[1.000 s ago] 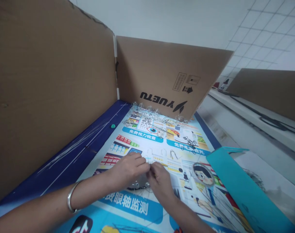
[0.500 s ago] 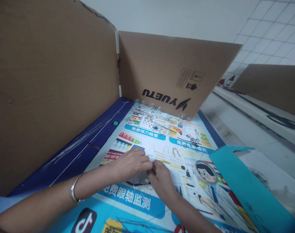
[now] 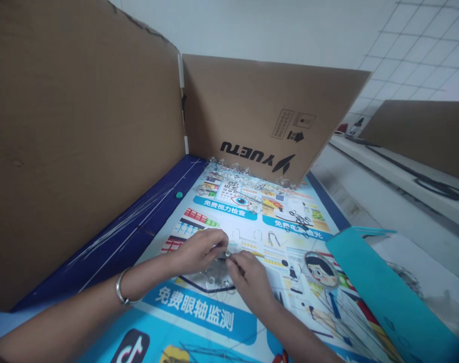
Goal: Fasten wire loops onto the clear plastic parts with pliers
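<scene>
My left hand (image 3: 203, 250), with a silver bracelet on its wrist, is bent over the printed sheet, its fingers curled together. My right hand (image 3: 249, 276) pinches at a small shiny clear piece (image 3: 227, 254) that shows at its fingertips. The two hands almost meet around this piece. What the left fingers hold, if anything, is hidden. Just below the hands lies a cluster of clear wire-and-bead pieces (image 3: 216, 276) on the sheet. Beyond the hands are bent wire hooks (image 3: 273, 238).
Cardboard panels (image 3: 252, 101) stand at the left and back, with clear looped pieces (image 3: 237, 169) along the back one. Black rings (image 3: 300, 220), straight wires (image 3: 131, 222), a green lump (image 3: 179, 195), a teal folder (image 3: 388, 287) and red-handled tool (image 3: 280, 357) lie around.
My left hand has shifted slightly and its fingers have lifted off the right fingertips, so the small shiny piece shows between the hands. The right hand has barely moved.
</scene>
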`<state>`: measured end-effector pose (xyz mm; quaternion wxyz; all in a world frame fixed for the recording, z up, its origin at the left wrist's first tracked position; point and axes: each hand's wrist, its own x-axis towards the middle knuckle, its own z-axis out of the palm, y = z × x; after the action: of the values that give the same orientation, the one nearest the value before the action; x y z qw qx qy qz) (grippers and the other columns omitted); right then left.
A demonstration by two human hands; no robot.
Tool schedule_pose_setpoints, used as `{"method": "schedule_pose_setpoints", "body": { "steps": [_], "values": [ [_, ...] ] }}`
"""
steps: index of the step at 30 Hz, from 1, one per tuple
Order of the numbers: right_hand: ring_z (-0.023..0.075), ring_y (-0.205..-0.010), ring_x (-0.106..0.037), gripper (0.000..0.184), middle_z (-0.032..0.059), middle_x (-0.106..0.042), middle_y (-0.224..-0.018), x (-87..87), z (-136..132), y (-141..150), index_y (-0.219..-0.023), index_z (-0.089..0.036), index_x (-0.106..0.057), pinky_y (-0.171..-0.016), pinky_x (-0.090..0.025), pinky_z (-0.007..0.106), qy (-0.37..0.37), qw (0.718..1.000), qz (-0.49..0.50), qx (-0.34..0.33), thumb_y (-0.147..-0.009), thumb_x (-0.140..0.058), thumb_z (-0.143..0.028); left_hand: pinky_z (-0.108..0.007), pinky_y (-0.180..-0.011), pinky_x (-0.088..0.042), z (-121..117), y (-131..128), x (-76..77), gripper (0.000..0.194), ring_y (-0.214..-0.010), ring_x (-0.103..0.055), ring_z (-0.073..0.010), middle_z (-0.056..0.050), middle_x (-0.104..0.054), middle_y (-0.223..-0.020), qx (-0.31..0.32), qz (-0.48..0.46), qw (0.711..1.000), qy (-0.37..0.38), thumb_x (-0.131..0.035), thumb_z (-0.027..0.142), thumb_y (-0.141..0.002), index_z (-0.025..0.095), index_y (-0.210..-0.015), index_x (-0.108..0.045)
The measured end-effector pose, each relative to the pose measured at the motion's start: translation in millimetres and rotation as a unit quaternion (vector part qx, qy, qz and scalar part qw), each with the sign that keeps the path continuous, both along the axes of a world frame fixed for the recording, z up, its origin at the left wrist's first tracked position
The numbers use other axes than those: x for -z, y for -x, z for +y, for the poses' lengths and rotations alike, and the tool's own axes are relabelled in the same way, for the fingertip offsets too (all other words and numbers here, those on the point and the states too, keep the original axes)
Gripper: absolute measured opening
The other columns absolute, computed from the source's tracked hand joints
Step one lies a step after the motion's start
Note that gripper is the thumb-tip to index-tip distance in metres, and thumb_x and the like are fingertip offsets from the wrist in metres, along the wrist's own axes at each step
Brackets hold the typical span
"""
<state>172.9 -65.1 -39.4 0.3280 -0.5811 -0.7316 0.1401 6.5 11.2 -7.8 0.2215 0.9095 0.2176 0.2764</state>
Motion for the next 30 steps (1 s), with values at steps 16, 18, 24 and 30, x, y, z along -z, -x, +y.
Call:
{"method": "schedule_pose_setpoints", "body": {
  "steps": [16, 18, 24, 30],
  "values": [
    [0.0229, -0.090, -0.051, 0.022, 0.0060, -0.061, -0.090, -37.1, 6.9, -45.3, -0.091, -0.021, -0.063, -0.079, -0.038, 0.035, 0.038, 0.970, -0.230, -0.074, -0.074, -0.061, -0.034, -0.024, -0.064, -0.040, 15.7, 8.7, -5.1, 0.013, -0.069, -0.050, -0.0124, -0.001, -0.054, -0.074, -0.082, -0.053, 0.994, -0.047, -0.038, 0.009, -0.083, 0.017, -0.078, -0.046],
    [0.0251, -0.091, -0.049, 0.028, 0.0068, -0.059, -0.090, -37.3, 4.1, -46.4, -0.090, -0.020, -0.062, -0.078, -0.038, 0.036, 0.059, 0.959, -0.271, -0.063, -0.068, -0.066, -0.037, -0.024, -0.064, -0.040, 16.5, 9.0, -5.6, 0.013, -0.070, -0.050, -0.0124, -0.001, -0.054, -0.074, -0.088, -0.059, 0.994, -0.042, -0.038, 0.009, -0.083, 0.017, -0.078, -0.046],
    [0.0252, -0.093, -0.047, 0.041, 0.0084, -0.056, -0.097, -32.9, 1.6, -50.3, -0.109, -0.021, -0.055, -0.078, -0.037, 0.036, 0.081, 0.949, -0.302, -0.046, -0.069, -0.063, -0.030, -0.024, -0.065, -0.040, 18.5, 10.0, -2.8, 0.012, -0.072, -0.050, -0.0122, 0.000, -0.054, -0.076, -0.104, -0.055, 0.993, -0.009, -0.039, 0.010, -0.083, 0.018, -0.078, -0.047],
    [0.0248, -0.094, -0.046, 0.042, 0.0077, -0.054, -0.099, -30.1, 6.2, -53.6, -0.109, -0.024, -0.055, -0.080, -0.036, 0.035, 0.092, 0.950, -0.292, -0.060, -0.069, -0.062, -0.034, -0.022, -0.062, -0.039, 19.7, 9.2, 0.8, 0.012, -0.068, -0.049, -0.0111, 0.001, -0.053, -0.074, -0.098, -0.056, 0.994, -0.006, -0.039, 0.009, -0.082, 0.017, -0.077, -0.047]
  ]
}}
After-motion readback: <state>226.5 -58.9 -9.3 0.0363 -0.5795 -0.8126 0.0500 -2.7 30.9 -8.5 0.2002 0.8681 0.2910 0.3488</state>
